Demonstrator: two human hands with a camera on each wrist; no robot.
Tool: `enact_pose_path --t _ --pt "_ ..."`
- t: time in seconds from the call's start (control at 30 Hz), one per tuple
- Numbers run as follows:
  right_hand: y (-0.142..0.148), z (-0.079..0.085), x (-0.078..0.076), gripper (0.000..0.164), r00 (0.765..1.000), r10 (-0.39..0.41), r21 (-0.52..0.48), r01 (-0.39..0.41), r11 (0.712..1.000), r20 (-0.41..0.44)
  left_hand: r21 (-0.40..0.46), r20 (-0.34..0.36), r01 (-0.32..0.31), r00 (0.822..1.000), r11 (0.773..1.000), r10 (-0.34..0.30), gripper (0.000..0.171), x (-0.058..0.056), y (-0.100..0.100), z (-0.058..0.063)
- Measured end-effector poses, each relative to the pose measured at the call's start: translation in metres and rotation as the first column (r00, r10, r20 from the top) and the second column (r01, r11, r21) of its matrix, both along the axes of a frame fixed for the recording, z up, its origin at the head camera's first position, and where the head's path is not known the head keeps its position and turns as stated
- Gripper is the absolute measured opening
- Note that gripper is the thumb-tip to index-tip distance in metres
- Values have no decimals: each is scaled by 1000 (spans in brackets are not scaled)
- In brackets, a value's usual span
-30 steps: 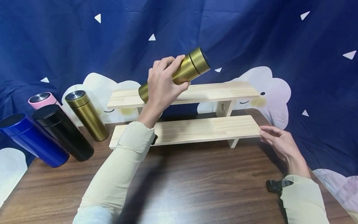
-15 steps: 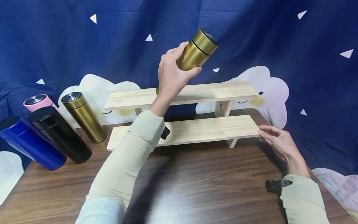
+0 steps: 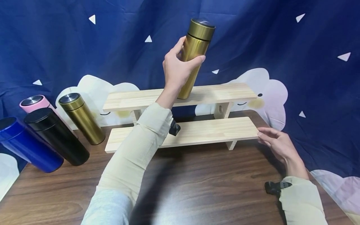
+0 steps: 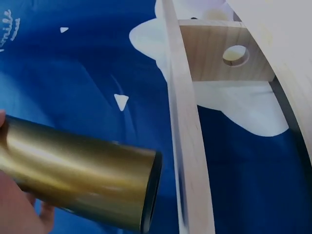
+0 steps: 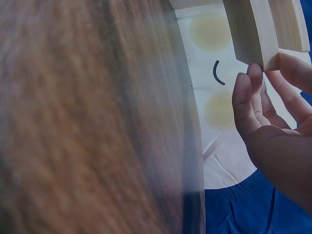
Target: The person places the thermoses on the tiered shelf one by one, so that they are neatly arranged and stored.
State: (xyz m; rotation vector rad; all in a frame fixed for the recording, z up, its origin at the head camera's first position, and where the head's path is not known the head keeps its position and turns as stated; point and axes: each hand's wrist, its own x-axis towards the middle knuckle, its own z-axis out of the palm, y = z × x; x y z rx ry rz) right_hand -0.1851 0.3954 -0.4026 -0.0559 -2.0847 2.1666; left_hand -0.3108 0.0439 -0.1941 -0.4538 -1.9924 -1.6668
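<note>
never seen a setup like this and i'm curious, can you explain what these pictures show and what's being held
There is no machine here: the two grips are a person's bare hands. The largest picture comes from a camera on the head, looking forward and down; the other two come from cameras on the left and right wrists.

On the brown table stand a two-level wooden shelf and, to its left, a blue bottle, black bottle, pink bottle and standing gold bottle.

The left grip holds another gold bottle, tilted, near the upper board. The left wrist view shows a gap between them. The right grip holds the right end of the lower board.
</note>
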Motion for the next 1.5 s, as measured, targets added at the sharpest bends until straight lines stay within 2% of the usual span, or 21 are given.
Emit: enact_pose_path --t 0.13,0.23,0.43,0.63,1.2,1.5 --pt "-1 -1 0 17 1000 -1 -2 1 1000 -1 71 81 13 997 997 -18 76 -6 3 -2" --pt "-3 -2 0 17 1000 3 5 -3 1000 0 93 120 1 993 996 -12 78 -10 4 -4" --pt "-5 -3 0 16 1000 -8 39 8 999 5 154 165 -19 986 988 -7 83 -20 2 -7" --pt "-6 -3 -1 17 1000 9 18 -9 1000 -5 208 205 -27 979 978 -16 86 -25 0 -8" --pt "-5 0 0 17 1000 22 4 -22 1000 -11 240 199 -16 979 971 -33 84 -24 3 -10" --pt "-4 2 0 18 1000 19 14 -19 1000 -9 249 131 28 989 968 -62 80 -24 3 -13"
